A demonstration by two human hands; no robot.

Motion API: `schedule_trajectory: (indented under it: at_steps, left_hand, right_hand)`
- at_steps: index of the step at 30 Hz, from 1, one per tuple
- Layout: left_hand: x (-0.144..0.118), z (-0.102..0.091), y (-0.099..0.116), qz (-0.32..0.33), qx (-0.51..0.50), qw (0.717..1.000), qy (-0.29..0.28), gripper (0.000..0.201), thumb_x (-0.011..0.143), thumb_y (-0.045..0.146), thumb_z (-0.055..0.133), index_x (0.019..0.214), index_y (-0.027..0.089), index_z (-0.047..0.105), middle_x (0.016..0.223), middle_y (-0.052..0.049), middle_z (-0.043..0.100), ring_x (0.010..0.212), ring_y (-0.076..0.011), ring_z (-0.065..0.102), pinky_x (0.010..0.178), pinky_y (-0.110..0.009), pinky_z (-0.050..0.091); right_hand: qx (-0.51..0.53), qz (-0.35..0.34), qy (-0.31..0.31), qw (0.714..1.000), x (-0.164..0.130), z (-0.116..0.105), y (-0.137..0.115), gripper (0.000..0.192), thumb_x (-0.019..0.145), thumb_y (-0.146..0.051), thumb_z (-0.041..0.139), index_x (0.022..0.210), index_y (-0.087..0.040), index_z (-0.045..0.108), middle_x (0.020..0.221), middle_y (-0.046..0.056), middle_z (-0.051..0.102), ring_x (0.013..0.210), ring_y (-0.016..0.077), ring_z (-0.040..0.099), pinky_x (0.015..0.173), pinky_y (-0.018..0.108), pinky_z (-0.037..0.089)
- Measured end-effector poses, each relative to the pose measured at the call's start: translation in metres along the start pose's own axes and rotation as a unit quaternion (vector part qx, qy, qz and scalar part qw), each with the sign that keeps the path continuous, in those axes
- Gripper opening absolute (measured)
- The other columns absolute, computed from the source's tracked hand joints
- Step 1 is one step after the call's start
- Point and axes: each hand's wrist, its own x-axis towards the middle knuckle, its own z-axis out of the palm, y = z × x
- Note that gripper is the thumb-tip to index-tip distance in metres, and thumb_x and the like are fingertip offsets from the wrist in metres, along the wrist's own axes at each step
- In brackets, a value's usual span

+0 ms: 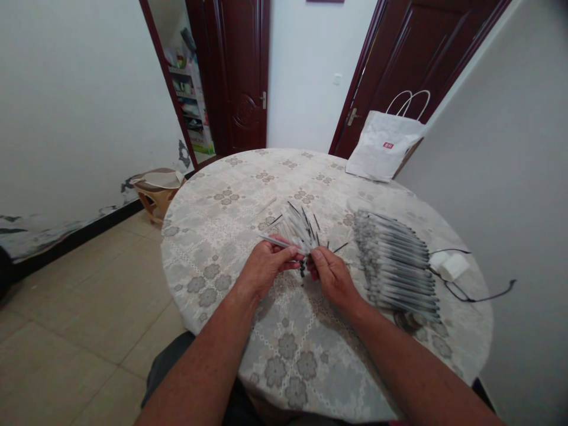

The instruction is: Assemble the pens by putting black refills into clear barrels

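Note:
My left hand (265,266) grips a fanned bundle of thin white pen refills (298,229) with dark tips, held just above the round table (231,236). My right hand (331,273) pinches the bundle's near end from the right, fingers closed on the same refills. Both hands meet over the middle of the table. To the right lies a long row of assembled pens (397,260), laid side by side on the cloth.
A floral tablecloth covers the table. A white paper bag (381,148) stands at the far right edge. A white charger with a black cable (452,269) lies at the right. A small stool (155,189) stands by the left wall. Dark doors are behind.

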Motion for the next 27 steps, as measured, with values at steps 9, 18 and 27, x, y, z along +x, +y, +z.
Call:
schedule_trajectory:
  at_steps: [9, 18, 27]
  left_hand:
    - [0.0005, -0.0010, -0.0015, 0.003, 0.005, 1.000, -0.006, 0.030, 0.073, 0.029, 0.086, 0.086, 0.013, 0.063, 0.087, -0.009, 0.075, 0.081, -0.0193, 0.074, 0.073, -0.031, 0.062]
    - [-0.0005, -0.0002, -0.0012, 0.001, 0.006, 1.000, -0.004, 0.029, 0.074, 0.027, 0.085, 0.087, 0.013, 0.063, 0.086, -0.009, 0.075, 0.080, -0.0196, 0.074, 0.073, -0.031, 0.062]
    - [-0.0014, -0.0023, 0.0003, -0.012, -0.001, 0.999, -0.042, 0.029, 0.077, 0.033, 0.083, 0.090, 0.013, 0.067, 0.096, -0.012, 0.076, 0.086, -0.0212, 0.074, 0.075, -0.033, 0.062]
  right_hand:
    - [-0.057, -0.033, 0.008, 0.998, 0.0005, -0.0033, -0.0049, 0.019, 0.100, -0.038, 0.049, 0.092, -0.023, 0.058, 0.075, -0.001, 0.060, 0.067, 0.0160, 0.055, 0.065, 0.027, 0.040]
    - [-0.011, -0.024, 0.003, 1.000, 0.0003, -0.0035, -0.0032, 0.026, 0.102, -0.042, 0.046, 0.088, -0.023, 0.056, 0.071, -0.002, 0.056, 0.068, 0.0164, 0.052, 0.065, 0.027, 0.040]
    - [0.085, 0.041, -0.015, 0.995, 0.0021, 0.0002, -0.0001, 0.044, 0.104, -0.054, 0.038, 0.075, -0.024, 0.052, 0.060, -0.002, 0.054, 0.055, 0.0158, 0.051, 0.056, 0.029, 0.041]
